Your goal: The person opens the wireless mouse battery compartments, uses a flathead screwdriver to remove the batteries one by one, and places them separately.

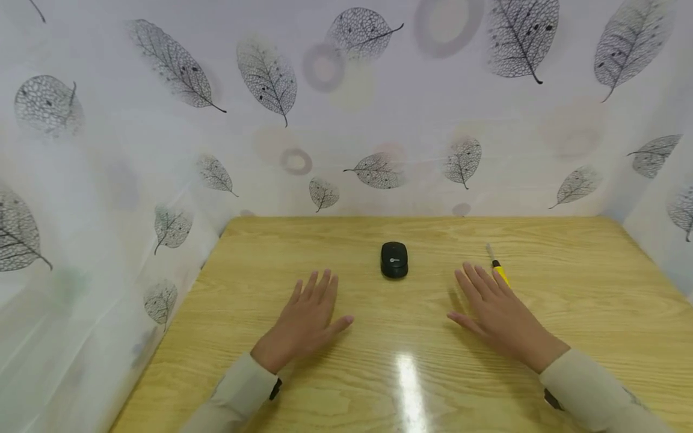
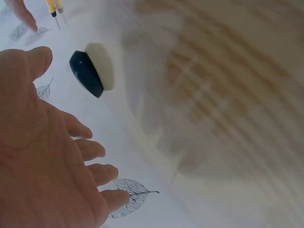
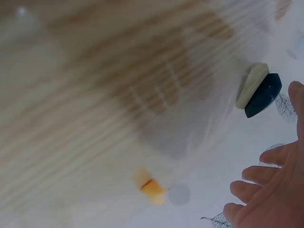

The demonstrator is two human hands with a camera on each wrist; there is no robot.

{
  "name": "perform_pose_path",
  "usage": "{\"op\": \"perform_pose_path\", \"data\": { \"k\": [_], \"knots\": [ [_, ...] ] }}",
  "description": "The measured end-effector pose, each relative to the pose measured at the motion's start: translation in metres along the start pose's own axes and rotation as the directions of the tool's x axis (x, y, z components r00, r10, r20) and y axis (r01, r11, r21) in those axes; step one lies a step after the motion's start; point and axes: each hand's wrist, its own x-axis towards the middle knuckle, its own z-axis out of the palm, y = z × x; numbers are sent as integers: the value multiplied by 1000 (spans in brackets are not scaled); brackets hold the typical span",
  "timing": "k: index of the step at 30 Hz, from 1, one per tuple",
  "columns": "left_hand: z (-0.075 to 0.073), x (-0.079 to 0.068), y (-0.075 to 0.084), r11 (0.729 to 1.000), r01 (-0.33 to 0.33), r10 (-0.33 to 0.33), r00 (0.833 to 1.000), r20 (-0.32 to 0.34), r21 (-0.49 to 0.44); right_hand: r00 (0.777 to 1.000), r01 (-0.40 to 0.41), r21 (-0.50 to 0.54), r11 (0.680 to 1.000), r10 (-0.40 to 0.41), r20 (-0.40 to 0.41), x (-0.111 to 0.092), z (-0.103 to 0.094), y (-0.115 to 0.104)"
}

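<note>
A black computer mouse sits on the wooden table between the two hands, a little farther back than their fingertips. My left hand, palm down with straight fingers and thumb out to the side, is left of the mouse and holds nothing. To the right, my right hand is spread the same way, also with nothing in it. Just beyond its fingers lies a screwdriver with a yellow and black handle, its metal shaft pointing away; the hand hides part of the handle. Both wrist views show bare palms, the left and the right.
The wooden table has a glossy top with a bright light reflection near the front. A pale curtain printed with leaves hangs behind the back edge and along both sides.
</note>
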Motion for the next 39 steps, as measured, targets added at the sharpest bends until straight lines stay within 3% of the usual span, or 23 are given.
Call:
{"op": "perform_pose_path", "data": {
  "k": [6, 12, 25, 32, 39],
  "knots": [
    [-10, 22, 13, 998, -63, 63, 997, 33, 9, 997, -4, 62, 998, -1, 82, 27, 2, -8],
    [-19, 50, 24, 995, -96, 96, 993, 76, 0, 997, 41, 104, 994, -48, 67, 56, 5, -12],
    [-10, 111, 28, 994, -106, 106, 993, 56, 4, 991, -50, 215, 975, 22, 132, 110, 21, -11],
    [-1, 129, 31, 988, -136, 135, 991, -23, -67, 987, -61, 231, 971, 25, 157, 124, 31, -9],
    [4, 137, 35, 993, -99, 101, 995, 23, -67, 972, -108, 239, 965, 52, 230, 131, 36, -10]
  ]
}}
